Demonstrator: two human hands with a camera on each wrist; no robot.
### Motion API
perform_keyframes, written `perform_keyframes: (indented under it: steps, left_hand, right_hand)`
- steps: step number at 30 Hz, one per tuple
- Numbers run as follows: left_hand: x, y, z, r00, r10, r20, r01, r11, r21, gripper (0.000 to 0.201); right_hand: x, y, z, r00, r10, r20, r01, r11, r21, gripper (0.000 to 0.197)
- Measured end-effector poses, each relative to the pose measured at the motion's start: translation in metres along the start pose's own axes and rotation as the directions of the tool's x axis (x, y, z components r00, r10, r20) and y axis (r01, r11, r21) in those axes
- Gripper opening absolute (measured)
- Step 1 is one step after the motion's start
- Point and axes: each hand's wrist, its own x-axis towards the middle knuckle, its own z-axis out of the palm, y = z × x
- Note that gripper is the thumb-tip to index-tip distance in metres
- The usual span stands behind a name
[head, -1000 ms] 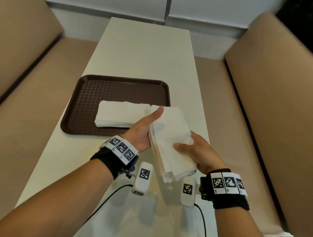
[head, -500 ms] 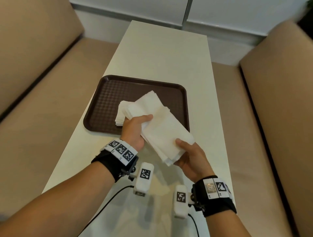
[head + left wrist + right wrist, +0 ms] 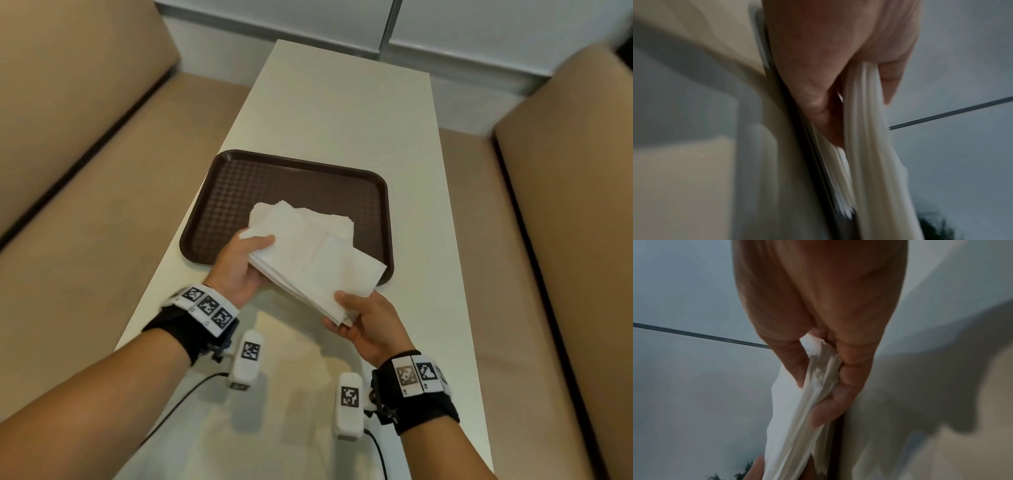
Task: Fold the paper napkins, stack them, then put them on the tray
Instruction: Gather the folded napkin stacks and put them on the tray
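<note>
Both hands hold a stack of folded white napkins [image 3: 318, 267] above the near edge of the brown tray [image 3: 274, 178]. My left hand [image 3: 245, 260] grips its far-left end, thumb on top. My right hand [image 3: 356, 318] pinches the near corner, thumb above and fingers beneath. A second pile of napkins [image 3: 329, 214] lies on the tray under and behind the held stack. The left wrist view shows the held napkin stack [image 3: 865, 129] edge-on between thumb and fingers. In the right wrist view, the napkin stack [image 3: 807, 395] is squeezed in my right hand [image 3: 818, 379].
The tray sits on a long cream table [image 3: 342, 102]. Tan padded benches [image 3: 85, 171] flank the table on both sides. A pale wall [image 3: 479, 27] closes the far end.
The held stack has moved left and forward, from beside the tray to over the pile lying on it, and has turned flatter. Both hands kept their grip.
</note>
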Motion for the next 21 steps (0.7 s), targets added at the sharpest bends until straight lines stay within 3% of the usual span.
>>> perform_keyframes:
  steps: [3, 6, 11, 14, 17, 21]
  left_hand:
    - [0.0, 0.019, -0.023, 0.992, -0.104, 0.075, 0.091, 0.983, 0.156, 0.073]
    - [0.002, 0.023, -0.04, 0.986, -0.122, 0.111, 0.084, 0.951, 0.299, 0.095]
    - [-0.007, 0.01, -0.05, 0.976, -0.114, 0.183, 0.003, 0.856, 0.517, 0.083]
    - [-0.012, 0.011, -0.05, 0.97, -0.155, 0.188, 0.027, 0.836, 0.548, 0.062]
    - [-0.02, 0.006, -0.043, 0.982, -0.155, 0.104, 0.068, 0.815, 0.576, 0.043]
    - [-0.031, -0.011, -0.037, 0.998, -0.028, -0.064, 0.059, 0.83, 0.554, 0.024]
  right_hand:
    - [0.003, -0.002, -0.008, 0.999, 0.036, 0.013, -0.035, 0.998, -0.046, 0.035]
    - [0.005, -0.002, -0.014, 0.996, 0.082, 0.022, -0.08, 0.991, -0.105, 0.039]
    - [0.006, 0.002, -0.016, 0.991, 0.133, 0.028, -0.124, 0.967, -0.224, 0.044]
    - [0.005, 0.005, -0.014, 0.991, 0.133, 0.004, -0.127, 0.958, -0.256, 0.041]
    - [0.002, 0.009, -0.009, 0.994, 0.108, -0.019, -0.108, 0.947, -0.302, 0.038]
    - [0.002, 0.015, -0.004, 0.996, 0.035, -0.079, -0.061, 0.931, -0.359, 0.036]
